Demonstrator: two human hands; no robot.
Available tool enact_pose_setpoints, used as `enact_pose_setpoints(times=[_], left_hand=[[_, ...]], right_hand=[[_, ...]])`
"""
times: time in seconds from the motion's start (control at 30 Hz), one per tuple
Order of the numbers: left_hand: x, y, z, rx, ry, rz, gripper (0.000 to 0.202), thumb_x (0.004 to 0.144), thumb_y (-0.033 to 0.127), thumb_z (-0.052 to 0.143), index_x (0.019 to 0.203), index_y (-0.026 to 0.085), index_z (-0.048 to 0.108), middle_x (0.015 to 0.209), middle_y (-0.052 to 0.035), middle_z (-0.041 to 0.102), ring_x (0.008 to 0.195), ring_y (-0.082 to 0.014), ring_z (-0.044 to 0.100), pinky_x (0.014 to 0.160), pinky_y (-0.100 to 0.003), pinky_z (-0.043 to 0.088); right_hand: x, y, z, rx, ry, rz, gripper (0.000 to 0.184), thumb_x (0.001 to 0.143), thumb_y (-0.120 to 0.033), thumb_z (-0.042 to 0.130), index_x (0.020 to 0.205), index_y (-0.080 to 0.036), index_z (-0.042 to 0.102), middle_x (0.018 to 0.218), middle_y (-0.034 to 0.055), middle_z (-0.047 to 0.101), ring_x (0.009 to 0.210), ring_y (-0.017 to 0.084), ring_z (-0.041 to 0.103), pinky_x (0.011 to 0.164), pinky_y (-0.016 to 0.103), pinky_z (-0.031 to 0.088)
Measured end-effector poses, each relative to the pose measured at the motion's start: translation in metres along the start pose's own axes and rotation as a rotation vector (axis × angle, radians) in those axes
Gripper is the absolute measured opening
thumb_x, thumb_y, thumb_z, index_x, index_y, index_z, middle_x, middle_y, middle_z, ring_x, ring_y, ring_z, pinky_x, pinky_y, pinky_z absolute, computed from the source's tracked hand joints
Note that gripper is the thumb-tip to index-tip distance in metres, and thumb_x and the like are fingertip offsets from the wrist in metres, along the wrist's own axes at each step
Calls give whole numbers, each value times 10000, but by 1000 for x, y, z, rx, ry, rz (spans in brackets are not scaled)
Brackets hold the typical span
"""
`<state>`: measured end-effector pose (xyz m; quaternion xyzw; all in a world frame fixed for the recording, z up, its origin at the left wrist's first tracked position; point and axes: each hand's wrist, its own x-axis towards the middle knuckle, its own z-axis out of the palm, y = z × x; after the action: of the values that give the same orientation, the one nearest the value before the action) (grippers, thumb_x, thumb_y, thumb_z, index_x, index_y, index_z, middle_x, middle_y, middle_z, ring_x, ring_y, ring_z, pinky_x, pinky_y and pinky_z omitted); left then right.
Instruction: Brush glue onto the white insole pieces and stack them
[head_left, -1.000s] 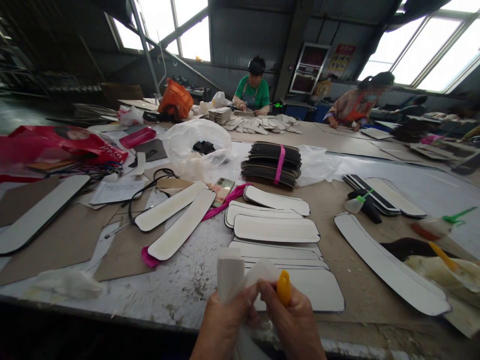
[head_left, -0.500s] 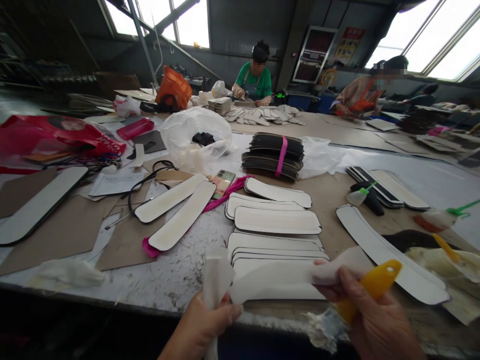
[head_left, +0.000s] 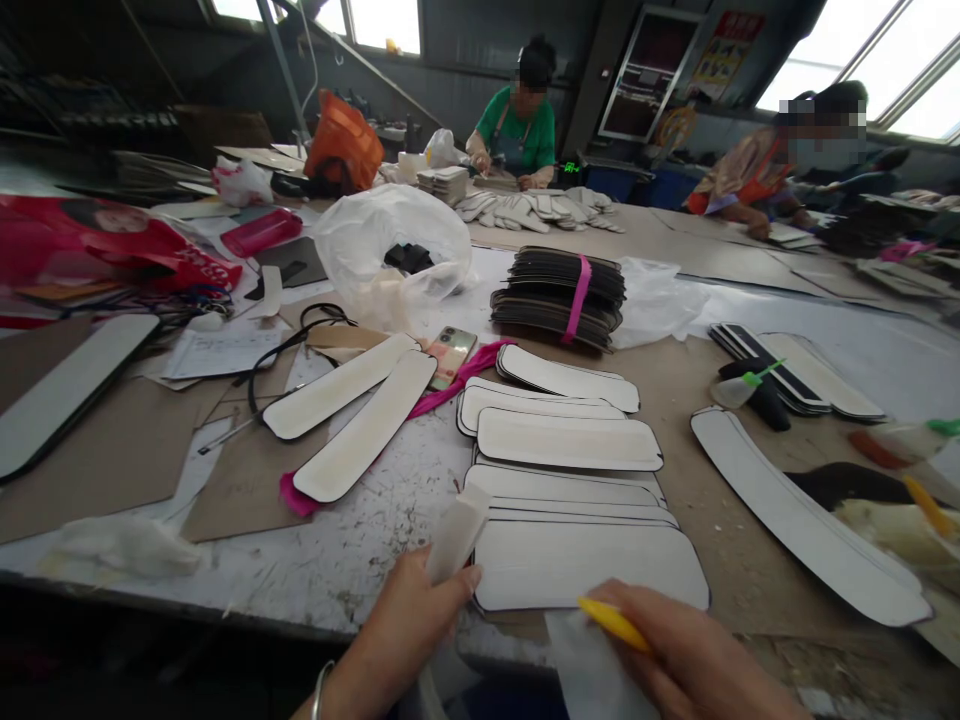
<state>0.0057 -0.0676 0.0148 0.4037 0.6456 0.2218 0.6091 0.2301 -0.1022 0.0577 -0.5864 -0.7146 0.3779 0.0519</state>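
My left hand (head_left: 405, 625) is closed on a folded white strip (head_left: 456, 532) that sticks up past my thumb at the table's front edge. My right hand (head_left: 694, 660) grips a yellow plastic tool (head_left: 613, 623) and lies on a translucent white sheet (head_left: 592, 670). Both hands are just in front of the nearest white black-edged panel (head_left: 585, 563), the lowest of a fanned row of such panels (head_left: 566, 440).
Two narrow white panels (head_left: 352, 420) lie at the left on a pink band. A long panel (head_left: 806, 515) lies at the right near squeeze bottles (head_left: 739, 390). A banded dark stack (head_left: 559, 297), a plastic bag (head_left: 394, 255) and a phone (head_left: 450, 355) sit behind. Two people work at the far side.
My right hand pulled the white sheet out to the right, then came down and back toward the table's edge. My left hand stayed on the folded strip. The view tilted down a little.
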Motion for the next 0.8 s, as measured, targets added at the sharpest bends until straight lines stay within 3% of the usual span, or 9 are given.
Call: enact_pose_setpoints(times=[0.1,0.33,0.57,0.8], left_hand=[[1,1,-1,7,-45,1,287,579,444,514,436,211,427,342,38,390,399,-114,366,454,-257,284],[4,-5,-6,-66,-117,29,369,692,396,511,399,196,413,380,35,398,435,-106,366,485,-247,276],[10,-8,-5,-130,-109,-71,262,675,382,559,523,177,500,382,52,423,394,-92,353,425,-223,237],[10,-8,-5,-77,-120,-12,351,693,382,533,411,188,455,340,19,452,396,-109,399,469,-234,296]], right_hand=[[31,-12,6,-145,-80,5,228,838,-246,389,872,-213,613,815,48,657,754,175,587,680,244,403],[73,-35,6,-278,-222,40,234,806,-368,500,740,-192,641,707,47,664,635,170,580,530,228,313],[92,-38,5,-404,-226,-7,218,793,-354,535,749,-198,682,730,66,698,668,196,626,511,231,308],[93,-35,10,-459,-177,-70,192,783,-347,563,758,-209,693,719,70,706,667,214,642,518,236,349]])
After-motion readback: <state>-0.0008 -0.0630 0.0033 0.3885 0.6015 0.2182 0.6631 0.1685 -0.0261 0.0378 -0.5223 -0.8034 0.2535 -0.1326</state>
